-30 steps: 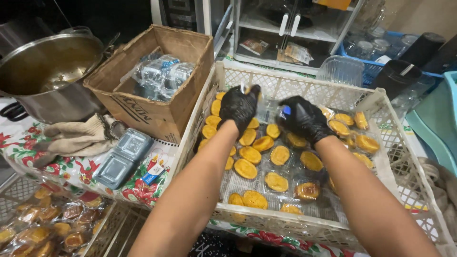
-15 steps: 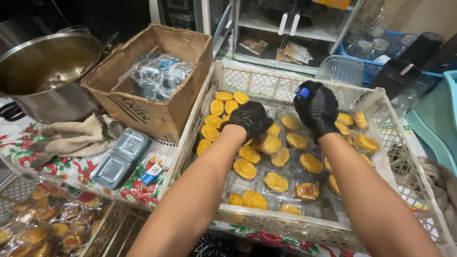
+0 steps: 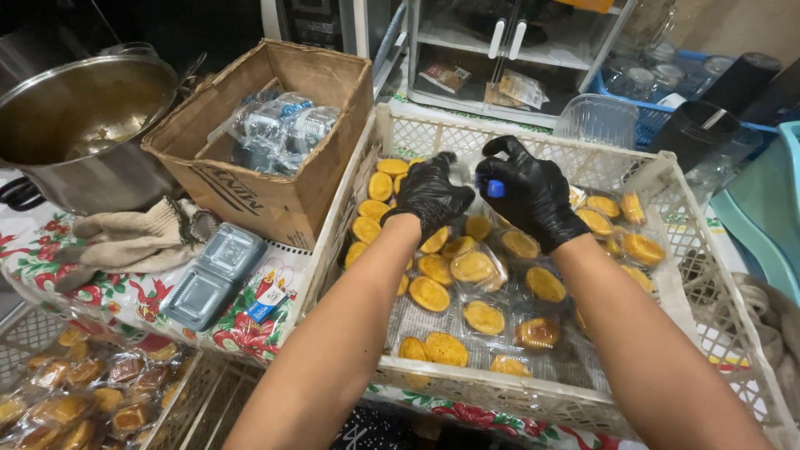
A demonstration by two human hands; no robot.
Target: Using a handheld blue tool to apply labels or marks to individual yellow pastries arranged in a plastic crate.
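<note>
Both hands, in black gloves, work over a white lattice plastic crate (image 3: 667, 179) that sits on the bench, which is spread with a floral-patterned cloth (image 3: 125, 296). The crate keeps a loose layer of small golden-yellow cakes in clear plastic wrappers (image 3: 473, 267) together in one place, within easy reach of both arms.

The right hand (image 3: 533, 193) is closed on a small blue object (image 3: 495, 188), pinched between thumb and fingers and held just above the cakes near the crate's far side; what the object is cannot be told. The left hand (image 3: 430, 193) is just beside it, fingers curled low over the wrapped cakes at the far left of the crate. Whether it grips one or only rests on them cannot be told.

Left of the crate stands an open brown cardboard box (image 3: 258, 183) holding clear-wrapped bundles, touching the crate's wall. Further left is a large steel pot (image 3: 83, 133), with a beige knitted glove (image 3: 133, 237) and two grey plastic lidded trays (image 3: 212, 271) lying in front.
</note>
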